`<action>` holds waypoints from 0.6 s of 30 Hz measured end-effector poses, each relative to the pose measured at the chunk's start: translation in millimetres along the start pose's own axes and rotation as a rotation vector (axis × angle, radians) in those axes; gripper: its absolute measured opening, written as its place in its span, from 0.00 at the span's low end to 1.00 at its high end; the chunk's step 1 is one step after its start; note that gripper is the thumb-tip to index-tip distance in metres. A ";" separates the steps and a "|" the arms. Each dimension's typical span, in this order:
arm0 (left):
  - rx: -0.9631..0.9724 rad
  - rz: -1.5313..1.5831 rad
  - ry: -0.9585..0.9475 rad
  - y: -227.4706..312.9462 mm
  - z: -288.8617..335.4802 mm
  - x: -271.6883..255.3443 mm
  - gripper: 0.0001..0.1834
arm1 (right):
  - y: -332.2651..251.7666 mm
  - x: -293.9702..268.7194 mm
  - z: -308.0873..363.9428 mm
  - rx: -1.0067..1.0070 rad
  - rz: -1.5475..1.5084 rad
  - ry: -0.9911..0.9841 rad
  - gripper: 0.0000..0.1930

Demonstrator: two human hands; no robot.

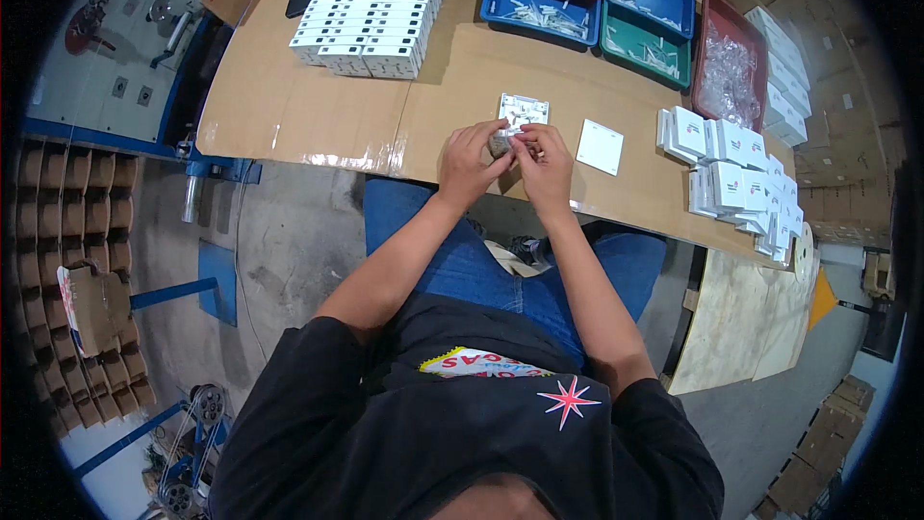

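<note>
While both hands pinch small grey part (pixel 499 144) over bench (pixel 318 106) edge, fingers (pixel 525 143) closed tight; slip drops part onto floor (pixel 279 231).

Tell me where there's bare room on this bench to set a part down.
Bare cardboard lies left of the left hand, below the white stacks, and between the flat plate and the trays. Crowded: the far trays and the white pile right of the right hand.

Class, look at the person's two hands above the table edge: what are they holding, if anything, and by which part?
Both the left hand and right hand pinch a small grey part between their fingertips, at its sides; its exact shape is too small to tell.
</note>
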State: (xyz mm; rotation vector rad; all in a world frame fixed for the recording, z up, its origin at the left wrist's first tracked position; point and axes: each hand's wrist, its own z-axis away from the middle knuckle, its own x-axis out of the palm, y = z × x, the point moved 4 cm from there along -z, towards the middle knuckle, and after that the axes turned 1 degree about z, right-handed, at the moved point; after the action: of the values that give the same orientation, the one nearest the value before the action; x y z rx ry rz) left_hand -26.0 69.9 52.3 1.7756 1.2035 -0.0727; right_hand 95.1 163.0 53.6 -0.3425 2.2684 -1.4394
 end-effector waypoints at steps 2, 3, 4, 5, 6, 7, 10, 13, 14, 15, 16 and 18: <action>-0.028 0.022 -0.022 -1.8 0.8 0.9 0.26 | -0.6 2.2 2.3 0.035 0.066 -0.053 0.06; -0.024 0.022 -0.025 -1.8 1.0 1.7 0.26 | -1.5 0.3 3.5 0.035 0.066 -0.048 0.06; -0.035 0.022 -0.026 -3.2 1.8 2.1 0.26 | -6.0 0.1 3.7 0.045 0.113 -0.080 0.07; -0.046 0.021 -0.027 -4.7 2.8 2.4 0.26 | -8.3 0.6 4.0 0.054 0.161 -0.111 0.07; -0.044 0.020 -0.029 -6.0 3.9 2.1 0.26 | -7.7 0.2 4.6 0.054 0.159 -0.108 0.07; -0.031 0.011 -0.033 -6.8 4.0 1.2 0.27 | -5.7 1.3 5.2 0.076 0.168 -0.166 0.08; -0.014 0.005 -0.044 -7.4 4.0 0.9 0.29 | -1.0 0.1 6.1 0.099 0.124 -0.215 0.08; -0.025 0.048 -0.067 -4.9 0.8 1.2 0.30 | 11.1 -7.1 3.5 0.186 0.010 -0.221 0.08; -0.045 0.093 -0.075 -3.9 -0.6 0.3 0.30 | 16.9 -9.3 2.8 0.267 -0.046 -0.244 0.08; -0.038 0.092 -0.085 -1.8 -2.2 -0.4 0.30 | 20.1 -13.8 1.4 0.269 -0.050 -0.233 0.08; -0.040 0.127 -0.069 3.1 -4.4 -3.4 0.30 | 20.4 -15.9 0.6 0.288 -0.061 -0.303 0.08; -0.036 0.161 -0.066 5.1 -3.6 -3.5 0.29 | 20.6 -21.4 1.2 0.310 -0.078 -0.361 0.07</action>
State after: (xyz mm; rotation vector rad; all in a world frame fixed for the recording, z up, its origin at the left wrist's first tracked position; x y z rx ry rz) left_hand -25.6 69.7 59.4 1.8183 1.0061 -0.0156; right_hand 114.9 180.1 39.4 -0.5469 1.7364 -1.5923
